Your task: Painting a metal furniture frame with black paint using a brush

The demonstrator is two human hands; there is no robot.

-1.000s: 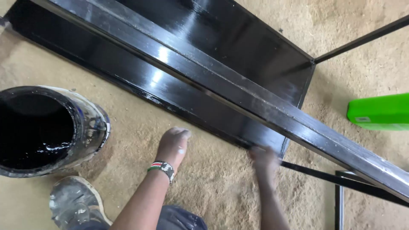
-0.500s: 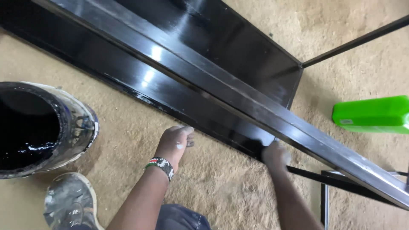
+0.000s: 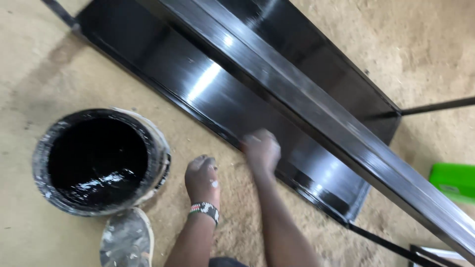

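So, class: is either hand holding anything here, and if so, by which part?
The left hand holds nothing; it rests as a fist on the sawdust floor. The right hand is blurred at the black shelf's lower edge; any hold cannot be told.

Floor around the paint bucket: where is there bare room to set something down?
Bare sawdust floor lies open left of the black shelf frame, above the bucket. Another patch lies top right beyond the frame. It is crowded near the left hand, right hand, shoe and green container.
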